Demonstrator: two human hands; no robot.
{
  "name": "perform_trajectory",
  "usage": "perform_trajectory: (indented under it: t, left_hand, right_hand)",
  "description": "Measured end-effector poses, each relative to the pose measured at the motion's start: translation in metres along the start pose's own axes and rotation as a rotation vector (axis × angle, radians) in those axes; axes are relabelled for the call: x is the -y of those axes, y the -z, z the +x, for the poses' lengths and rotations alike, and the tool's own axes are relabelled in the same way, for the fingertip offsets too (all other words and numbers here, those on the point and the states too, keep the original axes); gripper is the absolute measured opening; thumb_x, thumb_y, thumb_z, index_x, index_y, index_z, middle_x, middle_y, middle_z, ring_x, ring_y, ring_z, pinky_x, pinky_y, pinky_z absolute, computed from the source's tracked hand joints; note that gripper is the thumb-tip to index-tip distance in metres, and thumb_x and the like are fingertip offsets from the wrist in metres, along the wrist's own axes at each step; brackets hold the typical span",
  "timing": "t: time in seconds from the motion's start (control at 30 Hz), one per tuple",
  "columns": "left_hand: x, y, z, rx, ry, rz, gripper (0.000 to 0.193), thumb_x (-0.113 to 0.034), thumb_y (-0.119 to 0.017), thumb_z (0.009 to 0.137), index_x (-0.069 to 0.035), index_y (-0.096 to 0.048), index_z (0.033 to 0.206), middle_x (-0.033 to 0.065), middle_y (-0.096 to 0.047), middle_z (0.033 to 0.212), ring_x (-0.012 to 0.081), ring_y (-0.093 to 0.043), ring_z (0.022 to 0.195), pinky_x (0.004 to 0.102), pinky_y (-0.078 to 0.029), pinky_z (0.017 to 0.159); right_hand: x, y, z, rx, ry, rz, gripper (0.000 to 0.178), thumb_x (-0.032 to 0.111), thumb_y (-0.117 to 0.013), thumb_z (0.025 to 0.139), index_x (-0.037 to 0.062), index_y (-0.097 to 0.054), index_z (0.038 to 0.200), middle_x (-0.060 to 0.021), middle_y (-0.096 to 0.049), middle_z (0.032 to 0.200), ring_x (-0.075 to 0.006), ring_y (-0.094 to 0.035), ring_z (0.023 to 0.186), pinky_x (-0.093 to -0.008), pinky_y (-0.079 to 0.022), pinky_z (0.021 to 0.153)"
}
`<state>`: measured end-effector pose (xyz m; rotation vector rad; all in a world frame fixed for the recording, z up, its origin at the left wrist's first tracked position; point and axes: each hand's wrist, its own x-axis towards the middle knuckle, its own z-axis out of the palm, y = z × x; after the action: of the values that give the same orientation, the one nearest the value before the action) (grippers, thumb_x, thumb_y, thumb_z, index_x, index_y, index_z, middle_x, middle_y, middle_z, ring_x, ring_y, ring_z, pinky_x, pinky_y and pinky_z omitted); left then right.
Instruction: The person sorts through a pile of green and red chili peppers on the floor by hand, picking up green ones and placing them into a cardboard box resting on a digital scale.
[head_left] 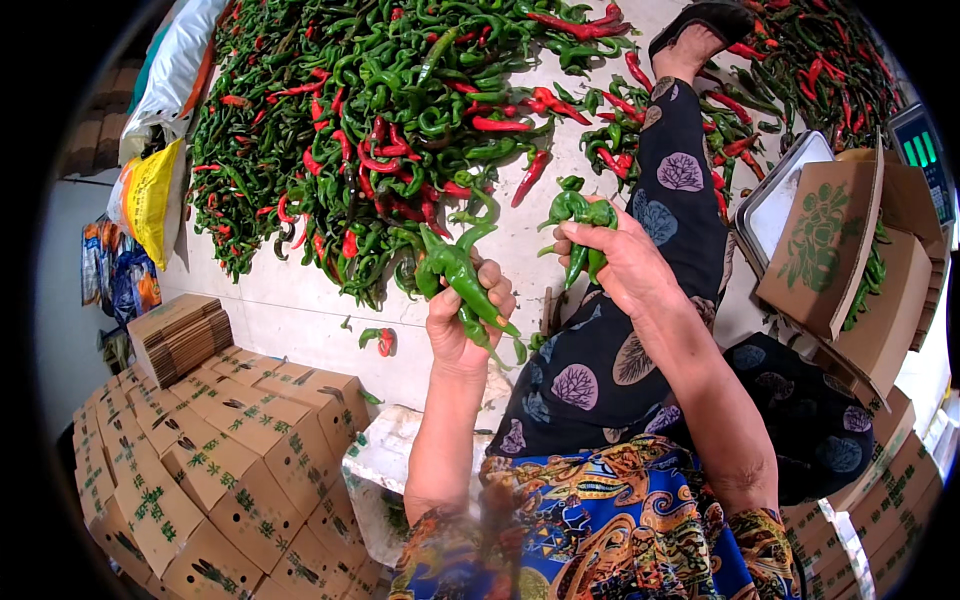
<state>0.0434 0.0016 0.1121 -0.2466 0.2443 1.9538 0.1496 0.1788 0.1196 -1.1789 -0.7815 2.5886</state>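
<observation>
My left hand point(468, 318) is closed around several green peppers point(456, 268), which stick out above and below the fingers. One of them has a small orange patch near its tip. To its right, my right hand point(622, 258) grips a few more green peppers point(580, 215) between thumb and fingers. Both hands are raised over my lap, apart from each other. Beyond them spreads a big heap of green and red peppers point(330, 130). A single red pepper point(530, 178) lies on the pale floor at the heap's near edge.
An open cardboard box point(835, 240) with green peppers inside stands on a scale point(785, 195) at right, its display point(918, 152) lit. Stacked cartons point(215, 470) fill the lower left, with flattened cardboard point(180, 335) on top. My outstretched leg point(680, 170) divides the peppers. Sacks point(150, 200) stand at far left.
</observation>
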Motion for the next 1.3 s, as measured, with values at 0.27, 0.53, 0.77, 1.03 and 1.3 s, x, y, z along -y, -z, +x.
perform_trajectory:
  t: [0.27, 0.53, 0.77, 1.03, 1.3]
  left_hand:
    - [-0.055, 0.007, -0.075, -0.316, 0.272, 0.972, 0.05, -0.021, -0.072, 0.07, -0.003, -0.054, 0.112, 0.0121, -0.062, 0.093, 0.022, -0.061, 0.086, 0.0363, -0.051, 0.079]
    - [-0.12, 0.001, -0.266, -0.188, 1.311, 1.881, 0.043, -0.025, -0.073, 0.072, -0.008, -0.058, 0.108, 0.0064, -0.066, 0.1, 0.0199, -0.061, 0.094, 0.0346, -0.046, 0.087]
    - [-0.046, -0.05, -0.098, -0.463, 0.2, 1.007, 0.039, -0.011, -0.068, 0.075, -0.002, -0.05, 0.109, 0.0093, -0.061, 0.089, 0.0209, -0.06, 0.084, 0.0333, -0.048, 0.075]
    - [0.158, -0.171, 0.071, 0.111, 0.203, 0.805, 0.05, -0.002, -0.063, 0.077, 0.001, -0.045, 0.124, 0.011, -0.055, 0.117, 0.0207, -0.056, 0.107, 0.0337, -0.044, 0.095]
    - [0.219, -0.2, 0.162, 0.689, 0.116, 1.427, 0.064, -0.023, -0.073, 0.076, 0.006, -0.048, 0.128, 0.0203, -0.059, 0.117, 0.0237, -0.056, 0.111, 0.0321, -0.043, 0.096]
  right_hand:
    - [-0.004, 0.017, 0.001, 0.027, 0.012, 0.0, 0.031, 0.004, -0.064, 0.082, 0.0045, -0.052, 0.111, -0.0076, -0.061, 0.094, -0.0195, -0.063, 0.082, -0.0328, -0.052, 0.072]
    - [-0.017, -0.003, 0.005, 0.109, -0.038, 0.027, 0.029, 0.004, -0.065, 0.082, 0.0031, -0.053, 0.108, -0.008, -0.062, 0.094, -0.0195, -0.063, 0.083, -0.0339, -0.053, 0.074]
    - [-0.008, -0.007, -0.029, 0.147, 0.09, 0.159, 0.045, -0.004, -0.068, 0.075, 0.0003, -0.05, 0.117, -0.0097, -0.062, 0.095, -0.0198, -0.063, 0.084, -0.0326, -0.053, 0.073]
    - [0.111, 0.034, -0.154, -0.157, 0.647, 0.119, 0.052, -0.004, -0.06, 0.079, 0.0061, -0.047, 0.128, -0.0086, -0.053, 0.113, -0.0177, -0.053, 0.104, -0.032, -0.044, 0.091]
    - [0.204, 0.162, -0.238, -0.762, 0.737, -0.785, 0.063, 0.024, -0.068, 0.08, 0.0033, -0.044, 0.134, -0.0135, -0.054, 0.124, -0.0207, -0.054, 0.11, -0.0328, -0.044, 0.093]
